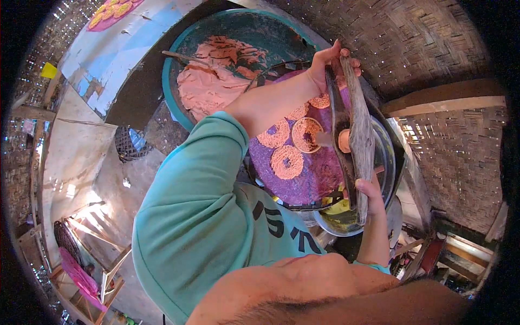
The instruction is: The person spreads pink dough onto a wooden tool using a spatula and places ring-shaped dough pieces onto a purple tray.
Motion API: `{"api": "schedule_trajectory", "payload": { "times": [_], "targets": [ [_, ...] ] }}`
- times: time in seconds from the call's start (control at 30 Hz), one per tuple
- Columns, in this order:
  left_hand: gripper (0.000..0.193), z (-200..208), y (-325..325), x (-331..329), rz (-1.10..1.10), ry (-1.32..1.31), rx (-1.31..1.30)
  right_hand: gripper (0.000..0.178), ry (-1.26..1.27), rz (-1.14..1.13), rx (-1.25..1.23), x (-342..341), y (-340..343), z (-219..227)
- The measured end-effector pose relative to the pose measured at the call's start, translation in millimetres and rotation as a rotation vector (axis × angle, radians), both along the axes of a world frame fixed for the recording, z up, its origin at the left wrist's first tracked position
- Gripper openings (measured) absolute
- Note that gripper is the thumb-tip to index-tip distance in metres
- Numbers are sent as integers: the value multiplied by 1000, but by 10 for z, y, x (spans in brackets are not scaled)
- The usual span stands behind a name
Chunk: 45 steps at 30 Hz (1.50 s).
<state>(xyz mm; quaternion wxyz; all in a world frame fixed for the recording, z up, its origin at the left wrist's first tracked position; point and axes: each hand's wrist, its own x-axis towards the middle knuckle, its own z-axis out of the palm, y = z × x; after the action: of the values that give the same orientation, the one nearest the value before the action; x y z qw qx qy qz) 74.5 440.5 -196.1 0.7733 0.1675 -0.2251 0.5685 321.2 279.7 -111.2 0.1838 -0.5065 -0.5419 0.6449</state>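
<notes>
My left hand (326,64) grips the far end of a weathered wooden lever press (361,130), and my right hand (370,196) is closed around its near end. The press has a grey upper bar and a dark lower bar, with orange dough (344,141) showing between them. It is held over a round purple mat (309,189). Several lacy rings of orange dough strands (286,162) lie on the mat. One of them sits inside a thin pale hoop (293,134), close to the press. My left forearm covers part of the mat's far side.
A large teal basin (168,81) beyond my left arm holds pink-orange dough (208,89) with a stick (187,57) in it. A metal basin (389,184) sits beneath the press. Woven walls (455,157) bound the right. At the upper left, a blue-and-white panel (103,70) bears a pink tray of rings.
</notes>
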Motion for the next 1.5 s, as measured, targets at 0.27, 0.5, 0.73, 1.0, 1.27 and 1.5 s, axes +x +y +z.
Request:
{"api": "schedule_trajectory", "payload": {
  "times": [0.27, 0.5, 0.73, 1.0, 1.27, 1.5],
  "targets": [
    [42, -64, -305, -184, 77, 121, -79, 73, 21, -21, -24, -40, -194, -248],
    [86, 589, -367, -494, 80, 465, 11, 75, 305, 72, -13, -315, -68, -160],
    [42, 539, -1172, -263, 997, 1730, 402, 83, 486, 47, 258, -760, -38, -250],
    [36, -4, -1832, -1219, 1181, 1465, -153, 36, -476, -33, 790, -531, 467, -800],
    [36, 26, -2636, -1826, 1449, 1266, -296, 34, -681, 0, 680, -545, 484, -995],
    [36, 11, -2955, -1909, 1527, 1236, -313, 29, -778, 28, 808, -597, 451, -997]
  ]
}}
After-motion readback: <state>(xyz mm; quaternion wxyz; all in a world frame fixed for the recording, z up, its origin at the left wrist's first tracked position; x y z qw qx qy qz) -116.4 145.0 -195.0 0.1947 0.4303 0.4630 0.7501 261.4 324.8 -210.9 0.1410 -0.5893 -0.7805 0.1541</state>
